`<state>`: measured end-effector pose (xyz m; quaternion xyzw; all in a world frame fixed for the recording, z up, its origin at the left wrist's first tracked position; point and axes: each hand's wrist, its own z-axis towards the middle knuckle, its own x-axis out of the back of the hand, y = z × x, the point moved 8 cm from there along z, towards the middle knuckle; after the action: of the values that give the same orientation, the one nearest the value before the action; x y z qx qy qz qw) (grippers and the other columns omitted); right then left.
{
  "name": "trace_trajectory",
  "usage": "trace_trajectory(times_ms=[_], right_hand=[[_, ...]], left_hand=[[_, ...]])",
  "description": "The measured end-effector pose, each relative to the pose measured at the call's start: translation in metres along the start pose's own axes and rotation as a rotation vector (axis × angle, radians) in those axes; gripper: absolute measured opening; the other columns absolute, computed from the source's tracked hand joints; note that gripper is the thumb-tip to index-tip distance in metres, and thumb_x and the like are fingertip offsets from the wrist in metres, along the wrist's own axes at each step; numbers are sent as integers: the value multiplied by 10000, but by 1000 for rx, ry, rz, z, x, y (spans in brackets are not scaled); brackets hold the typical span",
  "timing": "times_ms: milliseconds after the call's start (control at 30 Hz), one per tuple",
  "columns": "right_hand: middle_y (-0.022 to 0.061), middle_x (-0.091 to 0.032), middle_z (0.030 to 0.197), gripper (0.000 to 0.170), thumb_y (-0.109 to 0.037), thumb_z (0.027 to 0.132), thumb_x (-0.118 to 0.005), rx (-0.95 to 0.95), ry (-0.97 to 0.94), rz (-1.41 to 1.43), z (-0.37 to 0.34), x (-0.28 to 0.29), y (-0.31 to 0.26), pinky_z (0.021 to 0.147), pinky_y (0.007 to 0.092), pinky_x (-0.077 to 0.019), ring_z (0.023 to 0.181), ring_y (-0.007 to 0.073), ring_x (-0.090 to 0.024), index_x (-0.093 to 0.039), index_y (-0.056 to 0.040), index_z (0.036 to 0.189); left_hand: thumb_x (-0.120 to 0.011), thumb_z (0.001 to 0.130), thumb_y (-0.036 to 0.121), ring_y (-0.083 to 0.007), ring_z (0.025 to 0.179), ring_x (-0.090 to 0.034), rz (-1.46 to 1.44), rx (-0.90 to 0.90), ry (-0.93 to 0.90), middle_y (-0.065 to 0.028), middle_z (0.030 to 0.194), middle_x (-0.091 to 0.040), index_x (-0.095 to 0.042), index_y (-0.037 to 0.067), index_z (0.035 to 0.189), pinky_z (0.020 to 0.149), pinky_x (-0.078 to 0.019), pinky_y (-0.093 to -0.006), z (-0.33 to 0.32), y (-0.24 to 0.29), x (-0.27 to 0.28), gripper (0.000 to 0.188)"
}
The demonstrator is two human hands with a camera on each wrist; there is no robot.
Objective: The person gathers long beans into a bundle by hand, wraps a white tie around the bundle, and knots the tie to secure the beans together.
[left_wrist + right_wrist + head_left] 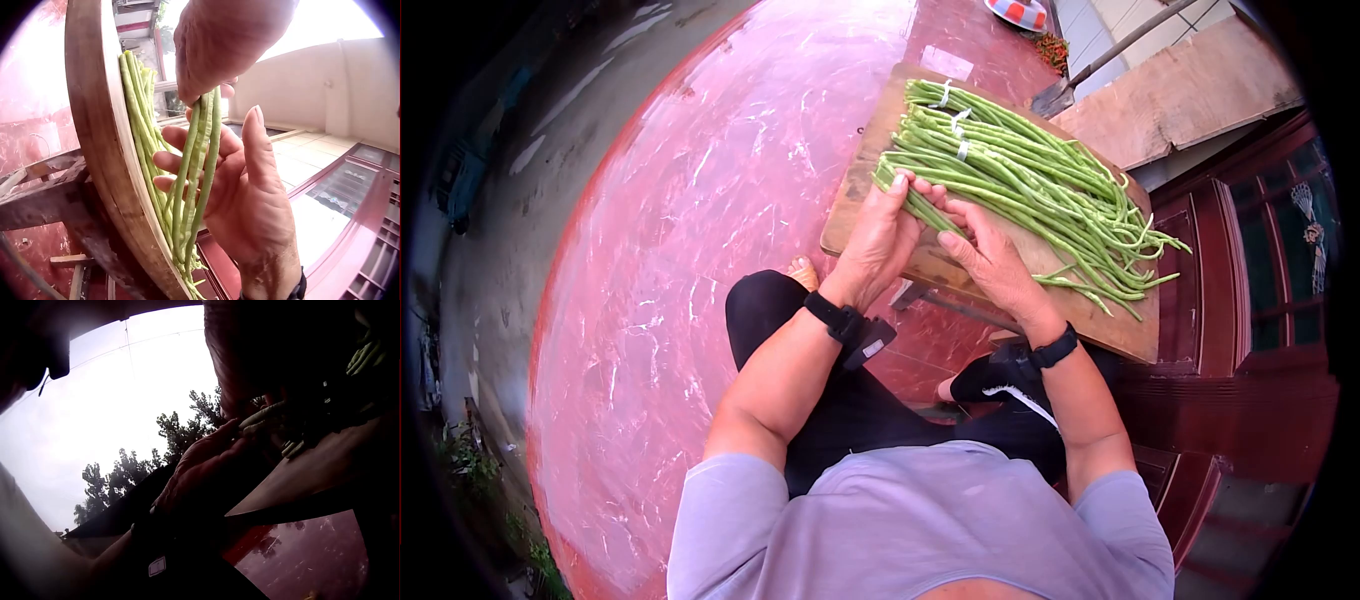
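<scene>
Long green beans [1040,185] lie in bundles on a wooden board, white ties [960,125] near their left ends. My left hand [880,240] pinches the ends of a few loose beans [927,210] over the board's near-left edge. In the left wrist view, these beans [199,156] hang from the left hand [234,47] across the palm side of my right hand [240,194], whose thumb stands straight and apart from them. The right hand [990,255] is beside the left. The right wrist view is dark; the left hand [200,462] shows there touching bean ends [262,415].
The wooden board [1135,335] rests on a wooden frame [37,203] above the red floor [660,300]. A plywood sheet [1180,95] and a shovel [1055,97] are beyond it. Dark red doors [1200,290] stand at right. My knees are below the board.
</scene>
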<state>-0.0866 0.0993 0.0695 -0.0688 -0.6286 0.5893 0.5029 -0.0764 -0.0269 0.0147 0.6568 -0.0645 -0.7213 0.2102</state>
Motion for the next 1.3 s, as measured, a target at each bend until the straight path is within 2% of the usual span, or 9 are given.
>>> trace_trajectory(times_ms=[100, 333, 533, 733, 900, 1000, 1100, 1233, 1300], right_hand=[[71, -645, 973, 319, -289, 1003, -551, -242, -26, 359, 1, -7, 12, 802, 278, -492, 917, 126, -618, -597, -18, 1164], [-52, -554, 835, 222, -237, 990, -586, -270, -59, 415, 4, 1, 46, 693, 221, -413, 773, 38, -471, -645, -25, 1010], [68, -614, 868, 273, -265, 988, -566, -163, -43, 194, 6, -1, 37, 753, 304, -469, 819, 149, -582, -596, -30, 1125], [262, -632, 1062, 322, -252, 969, -552, -98, -97, -163, 2, -13, 13, 824, 473, -475, 1031, 432, -593, -525, -44, 1213], [235, -627, 1050, 293, -249, 963, -547, -92, -98, -336, 3, -18, 1, 810, 503, -467, 998, 419, -598, -526, -45, 1172], [210, -624, 1035, 296, -259, 960, -548, -4, -141, -388, 1, -23, 2, 807, 491, -474, 982, 398, -600, -535, -44, 1162], [170, -629, 1024, 281, -240, 930, -586, 26, -10, -418, 8, 6, 12, 816, 465, -486, 987, 365, -596, -569, -47, 1134], [95, -638, 1045, 245, -175, 848, -680, 158, 287, -724, 21, 53, 19, 834, 429, -498, 1006, 313, -578, -636, -77, 1068], [70, -633, 1045, 265, -150, 799, -717, 144, 242, -833, 27, 50, 28, 834, 416, -494, 1003, 291, -569, -651, -101, 1051]], left_hand=[[-477, 1033, 212, -250, 1100, -596, 56, 17, 47, -75, 1027, -616, -521, 57, 1128, 1036, -459, -436, -4, 3, -6, 187], [-481, 1032, 214, -234, 1056, -597, 83, 20, 101, -73, 1017, -607, -506, 51, 1177, 1014, -469, -420, -7, 5, -13, 219], [-504, 1024, 216, -176, 920, -582, -7, -1, -16, -36, 957, -582, -528, 73, 1081, 975, -485, -401, 0, -2, -5, 156], [-572, 992, 262, -175, 958, -580, 128, -3, -6, -24, 975, -598, -548, 101, 1010, 983, -467, -425, -2, -3, -6, 163], [-601, 968, 370, -228, 1088, -570, 193, 249, 136, -48, 1026, -642, -571, 115, 981, 1035, -415, -455, -14, -22, -2, 257], [-525, 1004, 375, -274, 1183, -554, -7, 355, 25, -92, 1072, -664, -596, 99, 987, 1070, -392, -457, -12, -34, 8, 285], [-454, 1035, 351, -306, 1254, -526, 66, 179, 189, -137, 1126, -668, -610, 77, 959, 1092, -386, -463, -8, -28, 18, 324], [-413, 1049, 316, -360, 1285, -492, -6, 212, 263, -219, 1338, -534, -481, 12, 1291, 1098, -411, -464, -11, -25, 13, 395], [-408, 1050, 321, -368, 1289, -483, -1, 237, 262, -233, 1395, -465, -374, 2, 1387, 1088, -425, -461, -11, -28, 15, 465]])
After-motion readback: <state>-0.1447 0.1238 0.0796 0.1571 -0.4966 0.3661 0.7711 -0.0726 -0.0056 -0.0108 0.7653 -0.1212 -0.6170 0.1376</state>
